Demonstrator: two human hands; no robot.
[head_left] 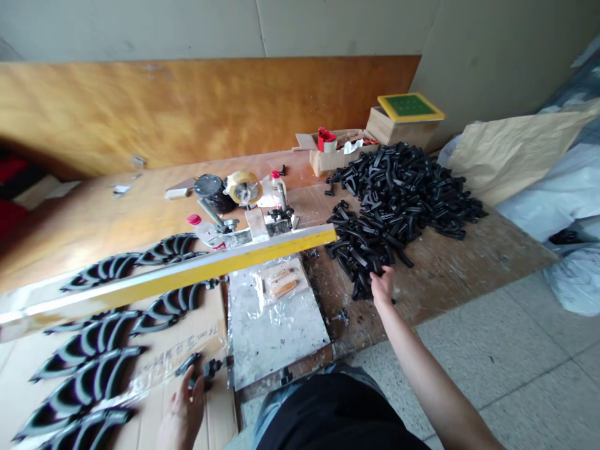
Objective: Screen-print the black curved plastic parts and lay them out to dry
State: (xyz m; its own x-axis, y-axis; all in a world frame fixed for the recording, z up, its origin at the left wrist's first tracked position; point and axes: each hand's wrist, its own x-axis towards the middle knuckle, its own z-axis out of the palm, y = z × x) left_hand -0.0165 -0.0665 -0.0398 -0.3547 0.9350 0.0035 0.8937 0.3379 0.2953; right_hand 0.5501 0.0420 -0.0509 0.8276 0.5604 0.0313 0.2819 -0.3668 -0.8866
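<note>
Low on the left, my left hand (184, 409) has its fingers closed around a small black curved plastic handle (188, 364), beside a dark clamp knob (213, 369). My right hand (383, 285) reaches to the near edge of a big pile of black plastic handles (398, 187). Its thumb and fingers pinch one of the black pieces there; the fingertips are partly hidden. Between the hands lies a stained white plate (257, 337) with a small taped block (284, 284) on it. Across it runs a long yellow-edged bar (187, 272).
Fanned rows of black handles (94, 337) lie on cardboard (210, 400) at left. Behind the bar stand a black tub (213, 190), a tape roll (244, 187) and red-capped bottles (276, 181). A cardboard box (323, 164) and a green-and-yellow screen frame (410, 106) are farther back.
</note>
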